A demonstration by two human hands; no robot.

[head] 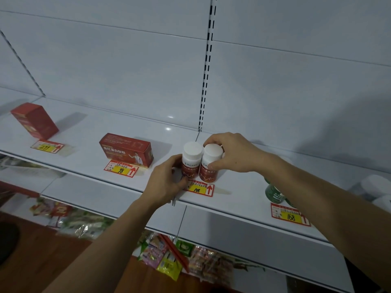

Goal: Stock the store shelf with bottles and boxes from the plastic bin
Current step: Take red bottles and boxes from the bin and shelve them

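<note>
Two white-capped bottles with red labels stand side by side on the white shelf [88, 127], just behind the yellow price tag marked 108 [198, 188]. My left hand [167, 182] grips the left bottle [191, 160] around its lower body. My right hand [231, 152] holds the right bottle [210, 163] from above, fingers curled over the cap and thumb on the label. A wide red box [127, 150] stands behind the tag marked 98 [121, 169]. Further left a tall red box [35, 120] stands behind the tag marked 299 [47, 146].
A green bottle [274, 194] stands partly hidden under my right forearm, behind the tag marked 168 [291, 215]. White-capped bottles [375, 187] show at the far right. Packaged goods [169, 259] lie on lower shelves. A slotted upright [206, 77] runs up the back wall.
</note>
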